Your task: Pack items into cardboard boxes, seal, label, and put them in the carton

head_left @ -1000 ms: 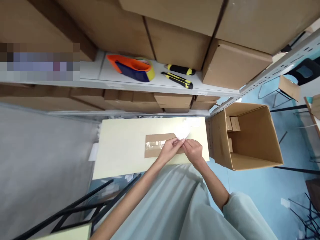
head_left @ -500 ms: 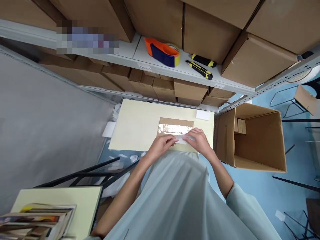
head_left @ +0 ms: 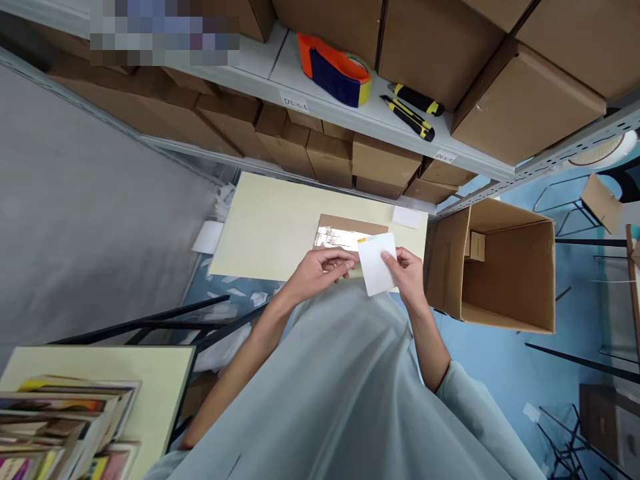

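My right hand grips a small white paper sheet by its right side, thumb on top. A yellow-orange mark shows at the sheet's upper left corner. Beside the sheet's left edge is my left hand, thumb and fingers drawn together; whatever may be between its fingertips is too small to make out. Just beyond both hands, a brown cardboard package lies on the pale yellow table. A white patch with faint marks covers part of its top, and the sheet hides its near right part.
A white paper piece lies at the table's right end. To the right stands an open cardboard box with small boxes inside. The shelf above holds a tape dispenser, two box cutters and cartons. Books sit lower left.
The white sheet has been raised and turned toward me, now held in my right hand. My left hand has shifted slightly left, near its edge. The view has tilted downward.
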`<state>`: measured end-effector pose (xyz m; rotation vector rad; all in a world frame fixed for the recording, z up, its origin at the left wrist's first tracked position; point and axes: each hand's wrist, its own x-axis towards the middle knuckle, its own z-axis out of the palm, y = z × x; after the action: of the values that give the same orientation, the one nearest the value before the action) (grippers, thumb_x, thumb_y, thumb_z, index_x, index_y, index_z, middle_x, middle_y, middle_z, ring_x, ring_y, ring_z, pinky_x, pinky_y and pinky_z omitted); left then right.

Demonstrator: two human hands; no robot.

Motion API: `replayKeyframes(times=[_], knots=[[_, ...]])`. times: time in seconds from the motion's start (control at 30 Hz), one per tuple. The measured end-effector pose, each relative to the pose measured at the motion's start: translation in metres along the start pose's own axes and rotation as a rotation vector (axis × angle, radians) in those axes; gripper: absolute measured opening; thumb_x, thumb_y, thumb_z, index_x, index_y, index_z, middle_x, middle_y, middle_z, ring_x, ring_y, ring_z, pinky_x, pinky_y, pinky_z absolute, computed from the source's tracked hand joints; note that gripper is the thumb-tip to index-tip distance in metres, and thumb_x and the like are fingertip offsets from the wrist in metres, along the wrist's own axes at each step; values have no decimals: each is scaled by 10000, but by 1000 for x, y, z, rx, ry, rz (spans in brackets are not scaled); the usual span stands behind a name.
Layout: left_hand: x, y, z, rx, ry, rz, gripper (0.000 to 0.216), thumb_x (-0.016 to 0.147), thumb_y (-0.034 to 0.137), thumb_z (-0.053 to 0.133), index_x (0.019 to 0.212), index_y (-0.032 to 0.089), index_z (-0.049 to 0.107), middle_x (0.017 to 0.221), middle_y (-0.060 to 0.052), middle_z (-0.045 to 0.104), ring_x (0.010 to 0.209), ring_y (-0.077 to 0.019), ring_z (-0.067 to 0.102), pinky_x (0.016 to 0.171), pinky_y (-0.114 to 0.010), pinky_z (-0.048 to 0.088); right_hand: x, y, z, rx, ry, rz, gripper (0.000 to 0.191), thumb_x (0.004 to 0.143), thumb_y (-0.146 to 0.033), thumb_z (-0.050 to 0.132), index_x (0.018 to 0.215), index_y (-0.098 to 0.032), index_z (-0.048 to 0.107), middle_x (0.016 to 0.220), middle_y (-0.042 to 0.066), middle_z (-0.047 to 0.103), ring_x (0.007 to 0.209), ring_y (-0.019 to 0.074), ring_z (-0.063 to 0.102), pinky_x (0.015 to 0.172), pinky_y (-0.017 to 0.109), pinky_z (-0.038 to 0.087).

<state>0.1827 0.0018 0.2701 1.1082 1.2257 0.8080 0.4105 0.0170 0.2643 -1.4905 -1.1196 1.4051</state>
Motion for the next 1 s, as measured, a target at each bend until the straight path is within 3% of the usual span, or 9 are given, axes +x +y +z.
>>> replayKeyframes(times=[0.17, 0.5, 0.8, 0.9, 1.0], knots=[[-9, -5, 10, 47, -156, 20, 370, 846, 585, 766, 893, 223, 830, 873, -69, 784, 707, -192, 702, 626, -299, 588, -1, -7, 12, 8, 183, -83, 594, 883, -742, 745, 681, -256, 471, 653, -40, 450, 607, 130, 433, 547, 262, 401], [-17, -6, 14, 30, -91, 46, 327, 859, 553, 756, 845, 228, 792, 874, -67, 776, 711, -199, 708, 654, -325, 602, -4, -12, 21, -27, 268, -147, 591, 940, -722, 696, 700, -257, 422, 694, -37, 401, 639, 128, 426, 573, 257, 403], [-19, 7, 8, 48, -112, 116, 265, 888, 469, 726, 826, 215, 766, 868, -55, 766, 694, -168, 676, 642, -294, 555, -3, -8, 31, 41, 259, -66, 639, 883, -766, 724, 694, -263, 377, 677, -58, 362, 625, 113, 354, 558, 256, 332], [-18, 5, 3, 53, -110, 147, 227, 897, 407, 720, 808, 199, 734, 839, -43, 744, 697, -149, 651, 634, -266, 518, 4, 3, 35, -10, 200, -19, 632, 881, -797, 690, 696, -257, 420, 659, -61, 414, 627, 116, 389, 569, 256, 348], [-17, -3, 0, 69, -86, 160, 196, 896, 372, 698, 809, 197, 707, 807, -30, 720, 700, -142, 633, 633, -252, 497, 8, 15, 38, -213, 106, -4, 575, 865, -782, 711, 749, -239, 562, 693, -42, 552, 663, 135, 486, 625, 268, 416]])
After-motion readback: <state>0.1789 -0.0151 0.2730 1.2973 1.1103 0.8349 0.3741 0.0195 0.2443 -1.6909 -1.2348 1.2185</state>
